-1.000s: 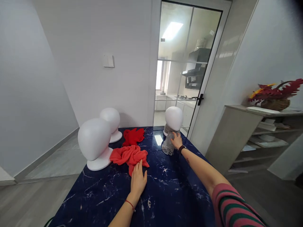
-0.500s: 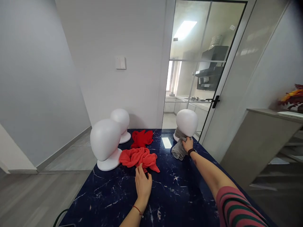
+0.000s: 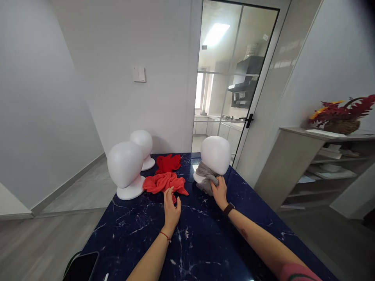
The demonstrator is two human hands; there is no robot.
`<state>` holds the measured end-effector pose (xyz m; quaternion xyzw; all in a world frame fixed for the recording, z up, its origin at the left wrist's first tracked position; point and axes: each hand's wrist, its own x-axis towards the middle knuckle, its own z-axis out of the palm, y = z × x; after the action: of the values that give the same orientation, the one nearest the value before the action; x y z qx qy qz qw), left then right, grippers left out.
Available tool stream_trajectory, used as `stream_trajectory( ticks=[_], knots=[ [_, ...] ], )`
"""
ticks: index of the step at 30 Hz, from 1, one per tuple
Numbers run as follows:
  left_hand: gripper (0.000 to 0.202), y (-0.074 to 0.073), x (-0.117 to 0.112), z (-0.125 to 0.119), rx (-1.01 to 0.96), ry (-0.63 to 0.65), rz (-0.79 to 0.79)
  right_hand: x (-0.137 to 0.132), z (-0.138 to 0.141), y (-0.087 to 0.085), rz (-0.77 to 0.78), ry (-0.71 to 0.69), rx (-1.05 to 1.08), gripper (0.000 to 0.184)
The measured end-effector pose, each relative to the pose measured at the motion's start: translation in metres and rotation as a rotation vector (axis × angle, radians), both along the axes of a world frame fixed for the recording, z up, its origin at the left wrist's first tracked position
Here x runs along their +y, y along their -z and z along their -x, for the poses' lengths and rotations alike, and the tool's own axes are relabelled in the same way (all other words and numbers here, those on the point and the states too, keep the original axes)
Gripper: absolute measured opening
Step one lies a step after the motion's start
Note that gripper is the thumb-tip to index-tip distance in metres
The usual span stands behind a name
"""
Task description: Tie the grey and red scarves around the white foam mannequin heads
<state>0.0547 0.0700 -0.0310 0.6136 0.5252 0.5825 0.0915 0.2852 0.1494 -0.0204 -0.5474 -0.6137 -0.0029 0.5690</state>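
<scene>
On the right stands a white mannequin head (image 3: pixel 216 154) with a grey scarf (image 3: pixel 206 171) around its neck. My right hand (image 3: pixel 220 191) is closed on the grey scarf just in front of the neck. The loose end of that scarf hangs down beside my fingers. My left hand (image 3: pixel 172 208) rests with thumb and fingers apart at the front edge of a crumpled coral-red scarf (image 3: pixel 164 182), its fingertips close to the cloth. A darker red scarf (image 3: pixel 169 163) lies behind it. Two more white mannequin heads, a near one (image 3: pixel 125 164) and a far one (image 3: pixel 141 143), stand bare at the left.
The dark blue marbled table (image 3: pixel 131 230) carries all of this. A phone (image 3: pixel 83 267) lies at its near left corner. Behind are a wall and a glass door (image 3: pixel 222 86). To the right is a shelf unit (image 3: pixel 269 164) with a flower basket (image 3: pixel 341 125).
The right mannequin head has come nearer, pulled by the scarf in my right hand. The view has turned right, showing more of the shelf. My left hand stays by the coral-red scarf.
</scene>
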Motion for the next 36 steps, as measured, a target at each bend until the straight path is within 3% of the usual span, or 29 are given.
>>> stream_trajectory(
  ticks=[6, 13, 21, 25, 28, 31, 36],
  knots=[
    [0.045, -0.013, -0.018, -0.008, -0.105, 0.266, 0.151, -0.097, 0.035, -0.009, -0.044, -0.142, 0.021, 0.013],
    [0.043, -0.015, -0.054, 0.003, -0.269, 0.206, 0.266, -0.162, 0.084, -0.004, 0.009, -0.328, 0.007, 0.011],
    [0.053, -0.003, -0.075, 0.027, -0.220, 0.220, 0.298, -0.171, 0.090, 0.004, 0.152, -0.600, 0.021, 0.020],
    [0.047, -0.009, -0.082, 0.026, -0.390, 0.095, 0.297, -0.167, 0.083, 0.008, 0.195, -0.569, 0.030, 0.026],
    [0.027, -0.014, -0.089, 0.023, -0.575, 0.013, 0.421, -0.165, 0.080, 0.011, 0.216, -0.524, -0.020, 0.019],
    [0.009, -0.014, -0.094, 0.018, -0.662, 0.095, 0.550, -0.164, 0.081, 0.012, 0.240, -0.548, -0.026, 0.014],
    [0.013, -0.021, -0.097, 0.012, -0.820, 0.209, 0.729, -0.165, 0.084, 0.012, 0.263, -0.578, -0.008, 0.022]
  ],
)
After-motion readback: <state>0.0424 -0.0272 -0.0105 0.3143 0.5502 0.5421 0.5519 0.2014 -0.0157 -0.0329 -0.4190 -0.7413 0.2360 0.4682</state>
